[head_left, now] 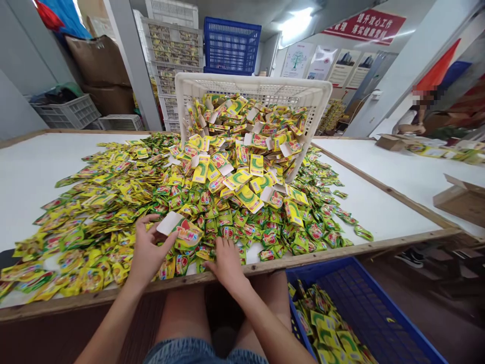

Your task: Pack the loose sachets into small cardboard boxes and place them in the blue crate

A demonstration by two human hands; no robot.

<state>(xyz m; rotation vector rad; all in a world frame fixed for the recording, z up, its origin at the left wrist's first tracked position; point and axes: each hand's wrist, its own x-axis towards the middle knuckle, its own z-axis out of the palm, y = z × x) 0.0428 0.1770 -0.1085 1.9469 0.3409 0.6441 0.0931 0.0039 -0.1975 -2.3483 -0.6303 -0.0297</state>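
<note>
My left hand (149, 250) grips a small yellow-green box (188, 235) between thumb and fingers. The box has a watermelon picture, and its white end flap stands open toward the fingers. To the right of it, my right hand (228, 260) reaches down onto the green packets (225, 218) at the table's near edge. Its thumb is apart from the fingers, and the fingertips touch the packets; I see nothing lifted in it. Yellow-and-green packets (91, 253) spread in a thick heap around and left of both hands.
A tilted white crate (253, 80) spills open-ended yellow boxes (248, 197) onto the heap. A wooden rim (303, 260) edges the white table (22, 167). Below right, a blue crate (379, 303) holds packs. Stacked crates (174, 45) stand behind; another person (413, 119) is far right.
</note>
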